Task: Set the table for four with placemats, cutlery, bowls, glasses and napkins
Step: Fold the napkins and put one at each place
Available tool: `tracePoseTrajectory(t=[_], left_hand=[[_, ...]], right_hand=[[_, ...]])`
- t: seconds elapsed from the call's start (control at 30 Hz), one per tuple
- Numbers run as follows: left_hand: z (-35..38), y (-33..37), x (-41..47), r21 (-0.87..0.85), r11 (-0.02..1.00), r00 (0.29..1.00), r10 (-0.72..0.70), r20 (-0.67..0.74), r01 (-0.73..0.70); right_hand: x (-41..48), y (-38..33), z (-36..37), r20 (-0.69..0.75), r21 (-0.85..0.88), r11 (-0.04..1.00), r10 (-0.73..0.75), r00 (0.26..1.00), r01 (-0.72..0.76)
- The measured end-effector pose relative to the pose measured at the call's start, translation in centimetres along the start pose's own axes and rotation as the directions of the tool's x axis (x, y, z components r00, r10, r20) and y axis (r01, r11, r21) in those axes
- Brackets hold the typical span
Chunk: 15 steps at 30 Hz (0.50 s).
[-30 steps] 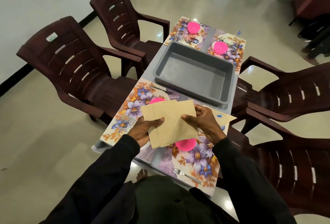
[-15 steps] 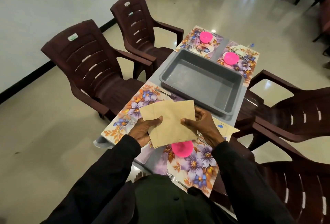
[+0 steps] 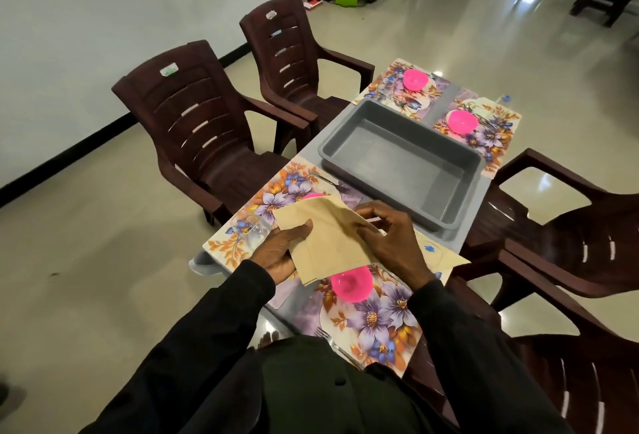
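Right hand (image 3: 390, 242) has peeled the top napkin (image 3: 325, 215) up off the napkin stack (image 3: 325, 257). That sheet lay flat 0.5 s ago; now it bows up at its far edge. The view has also tipped up, so more floor and far room shows. Left hand (image 3: 276, 254) has stayed on the stack's left edge.

Left grip: thumb on top, fingers under, holding the tan stack above the table (image 3: 466, 236). Right grip: narrow pinch of thumb and curled fingers on the top napkin's right edge, with one finger sticking out past it.

Places from the grip:
- Just under it, nearer the person: near pink bowl (image 3: 351, 284) on the near floral placemat (image 3: 377, 319), its far rim hidden by the stack.
- Further toward the person, same mat: near fork (image 3: 337, 347).
- Just left of the left hand: clear glass (image 3: 250, 231) on the left floral placemat (image 3: 273, 196). Cannot tell if the hand touches it.
- Behind the stack's far edge: half-hidden pink bowl (image 3: 313, 196), mostly covered.
- A bit beyond that: far fork (image 3: 328, 179).
- Just right of the right hand: loose napkin (image 3: 437, 255), flat at the table edge, with small blue marks.
- Beyond the grip: grey plastic tub (image 3: 390, 160), in the middle of the table.
- Well beyond the tub: far-left placemat (image 3: 390, 91) with far-left pink bowl (image 3: 414, 79), and far-right placemat (image 3: 491, 138) with far-right pink bowl (image 3: 462, 121).
- Well left of the grip: brown plastic chair (image 3: 193, 115).
- To the right: right-side chair (image 3: 587, 226).
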<state>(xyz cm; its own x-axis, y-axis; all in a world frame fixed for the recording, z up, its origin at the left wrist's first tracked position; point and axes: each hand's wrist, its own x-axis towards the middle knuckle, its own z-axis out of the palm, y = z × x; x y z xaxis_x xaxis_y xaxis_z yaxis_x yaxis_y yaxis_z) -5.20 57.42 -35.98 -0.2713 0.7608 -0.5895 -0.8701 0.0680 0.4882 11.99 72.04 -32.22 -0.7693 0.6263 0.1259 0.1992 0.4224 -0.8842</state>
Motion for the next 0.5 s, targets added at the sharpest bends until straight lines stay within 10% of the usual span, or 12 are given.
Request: tracePoseTrajectory(t=[0.3,0.5], left_hand=[[-0.7,1.2,-1.7,-0.045,0.998,0.999,0.051,0.017,-0.05],[-1.5,3.2,-2.6,-0.106,0.994,0.999,-0.026,-0.035,0.022]], right_hand=[[0.7,-1.0,0.8,-0.263,0.085,0.996,0.058,0.963,-0.037],[2.8,-5.1,1.8,-0.426,-0.238,0.942,-0.322,0.845,0.239]])
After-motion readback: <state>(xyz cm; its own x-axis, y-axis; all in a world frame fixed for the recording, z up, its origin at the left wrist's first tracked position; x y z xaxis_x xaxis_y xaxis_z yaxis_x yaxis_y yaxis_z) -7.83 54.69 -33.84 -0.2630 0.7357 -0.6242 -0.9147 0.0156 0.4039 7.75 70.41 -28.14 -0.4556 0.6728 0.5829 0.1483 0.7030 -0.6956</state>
